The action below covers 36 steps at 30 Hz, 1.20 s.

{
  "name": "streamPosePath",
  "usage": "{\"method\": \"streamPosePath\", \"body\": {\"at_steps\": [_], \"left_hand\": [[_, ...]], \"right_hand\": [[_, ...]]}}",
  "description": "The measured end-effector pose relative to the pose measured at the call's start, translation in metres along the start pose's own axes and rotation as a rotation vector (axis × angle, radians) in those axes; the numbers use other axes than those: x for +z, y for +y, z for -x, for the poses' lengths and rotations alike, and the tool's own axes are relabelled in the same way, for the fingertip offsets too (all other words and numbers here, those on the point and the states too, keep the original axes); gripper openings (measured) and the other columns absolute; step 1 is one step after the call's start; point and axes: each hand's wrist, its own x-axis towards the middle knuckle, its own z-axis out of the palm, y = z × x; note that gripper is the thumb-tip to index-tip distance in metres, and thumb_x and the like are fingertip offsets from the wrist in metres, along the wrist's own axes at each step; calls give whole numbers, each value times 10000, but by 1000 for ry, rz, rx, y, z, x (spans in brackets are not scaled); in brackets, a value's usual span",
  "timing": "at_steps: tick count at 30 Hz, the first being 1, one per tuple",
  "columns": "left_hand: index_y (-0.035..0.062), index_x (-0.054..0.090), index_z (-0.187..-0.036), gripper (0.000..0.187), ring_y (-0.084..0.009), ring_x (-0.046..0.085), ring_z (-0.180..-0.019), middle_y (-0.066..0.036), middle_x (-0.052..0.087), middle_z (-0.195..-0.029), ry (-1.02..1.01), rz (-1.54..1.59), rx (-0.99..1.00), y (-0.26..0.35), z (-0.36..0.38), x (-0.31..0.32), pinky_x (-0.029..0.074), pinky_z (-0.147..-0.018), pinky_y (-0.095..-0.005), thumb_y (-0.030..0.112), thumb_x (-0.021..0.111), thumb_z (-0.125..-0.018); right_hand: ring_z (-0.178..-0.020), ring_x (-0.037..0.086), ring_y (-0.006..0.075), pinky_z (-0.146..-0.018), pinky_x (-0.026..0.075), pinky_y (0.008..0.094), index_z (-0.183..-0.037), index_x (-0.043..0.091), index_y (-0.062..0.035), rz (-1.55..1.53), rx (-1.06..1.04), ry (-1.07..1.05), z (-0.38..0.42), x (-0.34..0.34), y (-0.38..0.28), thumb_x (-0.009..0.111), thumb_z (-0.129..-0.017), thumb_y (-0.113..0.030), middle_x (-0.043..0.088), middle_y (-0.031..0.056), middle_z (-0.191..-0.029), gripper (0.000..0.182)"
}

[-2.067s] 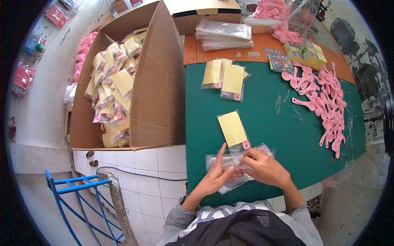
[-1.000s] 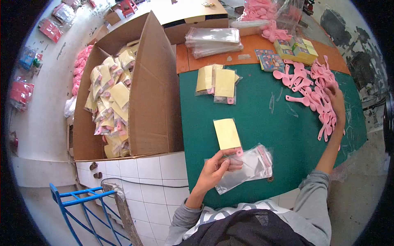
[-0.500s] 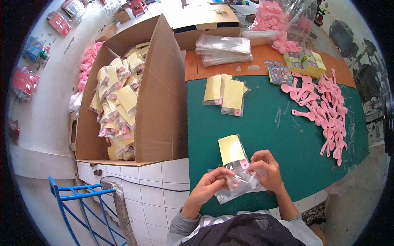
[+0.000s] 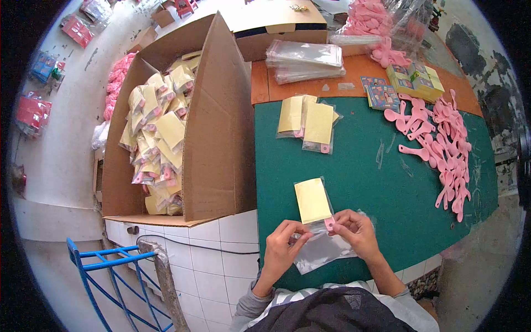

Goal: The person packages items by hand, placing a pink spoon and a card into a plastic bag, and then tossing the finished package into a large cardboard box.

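A clear bag with a yellow card [image 4: 312, 200] and the end of a pink spoon [image 4: 329, 223] lies on the green table in front of me. My left hand [image 4: 285, 247] pinches the bag's lower left edge between thumb and fingers. On the other side, my right hand [image 4: 357, 232] pinches the lower right edge beside the spoon end. Beneath both hands lie empty clear bags [image 4: 323, 252]. Farther up the table, several packed bags with yellow cards [image 4: 318, 124] overlap each other.
A tall cardboard box [image 4: 218, 127] full of packed bags stands left of the table. Loose pink spoons [image 4: 451, 146] spread along the right side. Clear bags [image 4: 304, 58] and printed cards [image 4: 415, 83] sit at the back. A blue metal frame [image 4: 108, 265] stands lower left.
Both hands have moved up to the packed bag's lower edge, and the clear flap below the card now looks shorter, drawn in between them. The view has shifted slightly.
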Motion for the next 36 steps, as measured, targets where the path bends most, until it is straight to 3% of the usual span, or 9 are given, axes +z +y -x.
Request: {"method": "streamPosePath", "body": {"at_steps": [6, 15, 19, 24, 27, 30, 33, 35, 36], "left_hand": [[-5, 618, -827, 121, -108, 627, -737, -63, 620, -846, 36, 65, -131, -3, -1, 4, 541, -591, -232, 54, 703, -767], [-12, 506, -940, 208, -98, 596, -744, -56, 588, -857, 116, 297, -250, -8, 3, 15, 521, -578, -224, 45, 662, -815], [9, 487, -967, 196, -82, 554, -730, -43, 564, -882, 33, 284, -216, -18, 6, 13, 501, -560, -214, 32, 630, -836], [17, 516, -1087, 263, -79, 547, -785, -59, 552, -989, 10, 228, -158, -18, 5, 13, 498, -567, -209, 20, 612, -842], [20, 510, -1191, 389, -105, 571, -818, -103, 539, -1102, -30, 175, -79, -3, -2, 4, 513, -565, -220, 3, 624, -820], [27, 495, -1243, 484, -139, 598, -828, -148, 514, -1185, -39, -32, 180, 35, -23, -9, 530, -558, -234, -15, 643, -784], [39, 477, -1275, 550, -170, 616, -810, -166, 510, -1206, 20, -94, 436, 56, -64, -10, 536, -543, -238, -28, 653, -759], [45, 437, -1310, 559, -243, 628, -846, -203, 491, -1243, 46, -76, 436, 62, -102, -8, 550, -645, -313, 53, 648, -792], [38, 465, -1270, 505, -274, 625, -847, -205, 516, -1196, 109, -273, 520, 53, -120, -6, 536, -691, -348, 102, 647, -803]], "right_hand": [[-697, 630, 117, -644, 518, 244, -869, 545, 16, 206, -2, 126, -4, 5, 6, 625, -858, -78, 636, 82, -792, 124], [-612, 612, 118, -545, 518, 239, -831, 501, -5, 241, -50, 259, -9, 18, 0, 648, -820, -15, 617, 90, -755, 148], [-623, 613, 111, -550, 512, 231, -924, 536, 8, 255, -111, 228, -9, 16, 11, 636, -830, -24, 626, 76, -766, 141], [-661, 625, 108, -581, 513, 223, -1118, 573, 16, 399, -92, 187, -8, 19, -3, 621, -843, -40, 640, 70, -788, 285], [-675, 625, 101, -608, 514, 218, -1143, 574, 10, 353, -83, 126, -6, 13, -6, 627, -842, -48, 638, 69, -787, 312], [-782, 640, 148, -660, 524, 245, -1185, 544, 4, 353, -206, 75, -2, 5, -27, 619, -836, -35, 641, 121, -945, 359], [-959, 613, 217, -729, 527, 306, -1239, 498, -5, 630, -655, 114, -12, -5, -59, 606, -826, -26, 584, 158, -1147, 428], [-1117, 533, 282, -860, 485, 378, -1256, 474, -14, 752, -602, 88, -21, -22, -92, 587, -812, -19, 498, 174, -1280, 458], [-1125, 522, 294, -907, 449, 392, -1229, 492, -18, 1055, -633, 148, -31, -43, -101, 584, -809, -25, 512, 176, -1255, 430]]}}
